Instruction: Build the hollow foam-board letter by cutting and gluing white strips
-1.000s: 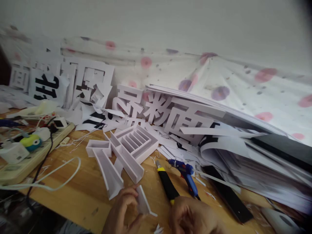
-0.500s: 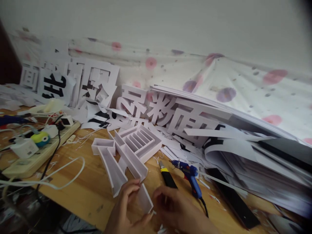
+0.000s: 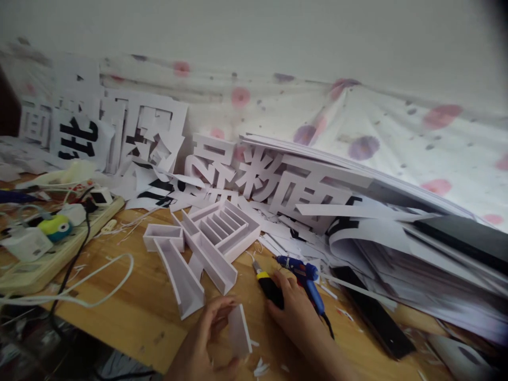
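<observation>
My left hand [image 3: 210,338] pinches a small white board piece [image 3: 239,332] on edge near the front of the table. My right hand [image 3: 293,304] is closed around the black handle of a yellow-and-black utility knife [image 3: 262,275], whose blade end points away from me. Just right of it lies a blue glue gun [image 3: 299,268], its cord running toward me. Beyond my left hand stands a white built-up character [image 3: 212,262], with thin upright walls forming open channels; one lower leg reaches close to my fingers.
A power strip [image 3: 24,275] with plugs and a looping white cable [image 3: 129,270] occupies the left. White cut-out characters [image 3: 257,172] lean along the back. A black phone [image 3: 373,312] and stacked sheets [image 3: 381,254] lie right. Scraps [image 3: 261,366] dot the table [image 3: 135,323].
My right hand has moved away from the white board piece, forward and right onto the utility knife. My left hand still holds the piece, now farther from the built-up character.
</observation>
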